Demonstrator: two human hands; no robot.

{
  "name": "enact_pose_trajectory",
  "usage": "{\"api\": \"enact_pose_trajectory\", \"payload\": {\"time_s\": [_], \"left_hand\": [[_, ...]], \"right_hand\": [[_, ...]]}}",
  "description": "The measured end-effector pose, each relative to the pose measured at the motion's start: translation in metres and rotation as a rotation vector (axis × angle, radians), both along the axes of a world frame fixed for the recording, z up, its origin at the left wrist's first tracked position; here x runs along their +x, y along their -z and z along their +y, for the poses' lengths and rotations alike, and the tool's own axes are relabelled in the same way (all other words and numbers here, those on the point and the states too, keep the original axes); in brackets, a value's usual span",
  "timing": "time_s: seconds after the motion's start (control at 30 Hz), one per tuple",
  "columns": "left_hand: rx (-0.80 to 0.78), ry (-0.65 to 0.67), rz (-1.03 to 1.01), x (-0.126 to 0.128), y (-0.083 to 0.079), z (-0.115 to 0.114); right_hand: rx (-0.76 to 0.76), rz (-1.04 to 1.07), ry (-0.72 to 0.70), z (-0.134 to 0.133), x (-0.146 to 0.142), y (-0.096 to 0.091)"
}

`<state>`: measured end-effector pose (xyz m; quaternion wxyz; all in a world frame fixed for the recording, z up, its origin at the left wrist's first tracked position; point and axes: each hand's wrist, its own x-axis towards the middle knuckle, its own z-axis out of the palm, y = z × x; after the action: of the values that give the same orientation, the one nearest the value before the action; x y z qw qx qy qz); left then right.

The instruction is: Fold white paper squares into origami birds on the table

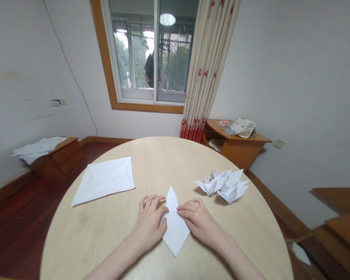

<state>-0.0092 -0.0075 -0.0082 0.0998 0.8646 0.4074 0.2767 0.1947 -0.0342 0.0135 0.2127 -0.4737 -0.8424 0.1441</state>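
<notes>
A white paper folded into a long kite shape (174, 229) lies near the front edge of the round wooden table (151, 163). My left hand (150, 221) rests on its left side with curled fingers pressing the fold. My right hand (196, 219) presses the right side, fingertips meeting the left hand's at the paper's middle. Both hands lie flat against the paper, fingers together.
A stack of flat white sheets (105, 179) lies at the table's left. Several folded paper figures (225, 184) sit at the right. Behind stand a low drawer unit with papers (51, 153), a corner cabinet (236, 146), a curtain (205, 70) and a window (151, 50).
</notes>
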Motion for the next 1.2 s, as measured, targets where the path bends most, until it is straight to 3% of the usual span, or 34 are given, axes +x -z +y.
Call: {"api": "enact_pose_trajectory", "payload": {"time_s": [0.23,0.43,0.63,0.93,1.2], "left_hand": [[-0.176,0.247,0.011,-0.009,-0.014,0.005],[-0.328,0.26,0.06,-0.015,-0.023,0.008],[-0.319,0.32,0.045,-0.015,-0.027,0.007],[-0.311,0.278,0.06,-0.013,-0.024,0.006],[-0.236,0.187,0.065,-0.009,-0.004,0.005]], "right_hand": [[-0.112,0.0,0.006,-0.007,0.003,-0.007],[-0.247,-0.021,0.029,-0.009,0.006,-0.013],[-0.241,-0.019,0.001,-0.007,0.007,-0.011],[-0.201,0.037,-0.014,-0.006,0.005,-0.015],[-0.172,0.077,-0.034,-0.007,0.004,-0.016]]}}
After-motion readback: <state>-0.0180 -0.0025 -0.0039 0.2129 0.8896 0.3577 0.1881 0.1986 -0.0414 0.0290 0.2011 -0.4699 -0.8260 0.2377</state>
